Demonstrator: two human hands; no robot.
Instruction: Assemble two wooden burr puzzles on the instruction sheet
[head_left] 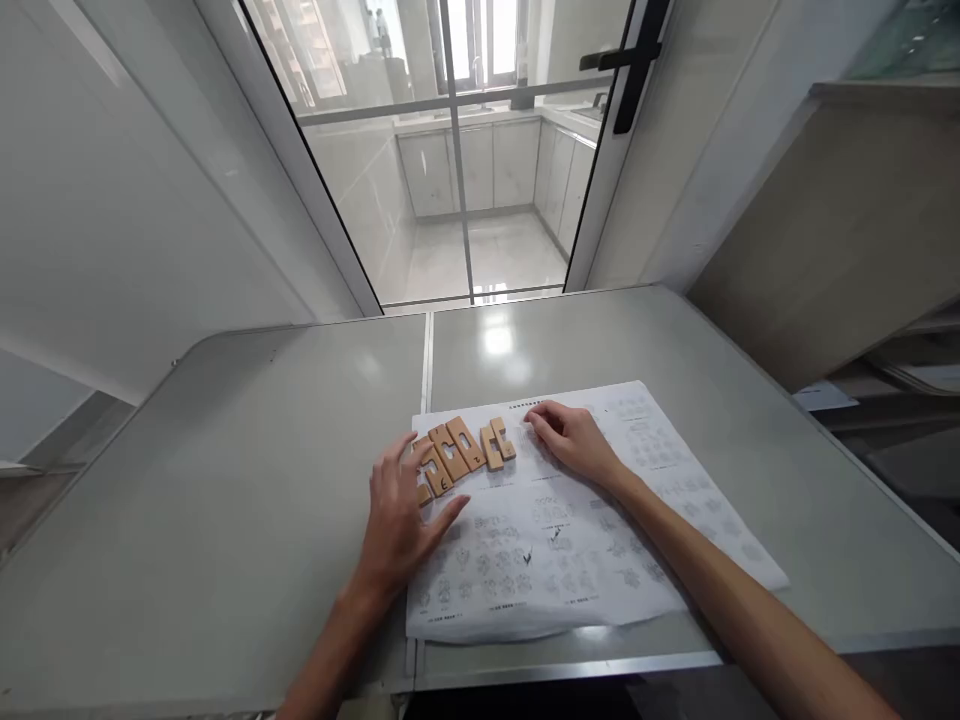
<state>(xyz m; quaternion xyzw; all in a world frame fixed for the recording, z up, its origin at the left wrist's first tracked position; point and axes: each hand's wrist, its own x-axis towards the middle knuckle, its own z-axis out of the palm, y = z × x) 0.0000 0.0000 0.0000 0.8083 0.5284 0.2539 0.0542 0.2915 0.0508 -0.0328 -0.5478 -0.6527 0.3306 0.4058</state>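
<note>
Flat wooden puzzle pieces (466, 445) with cut-out notches lie in a slanted row on a printed paper sheet (495, 560). Some bear dark markings like digits. Two smaller notched wooden pieces (498, 444) sit just right of the row, close together. My left hand (401, 510) is at the row's left end, thumb and fingers spread apart around the leftmost pieces and partly covering them; whether it presses on them I cannot tell. Over the sheet's upper part rests my right hand (571, 437), fingers curled in with the thumb against them, nothing visible in it, apart from the pieces.
The grey table (262, 520) has a metal seam (428, 360) running lengthwise beside the sheet. Beyond its far edge stands a glazed door (461, 200) with a black handle (634, 60). To the right is a shelf unit (825, 220); a white wall panel (150, 180) is at left.
</note>
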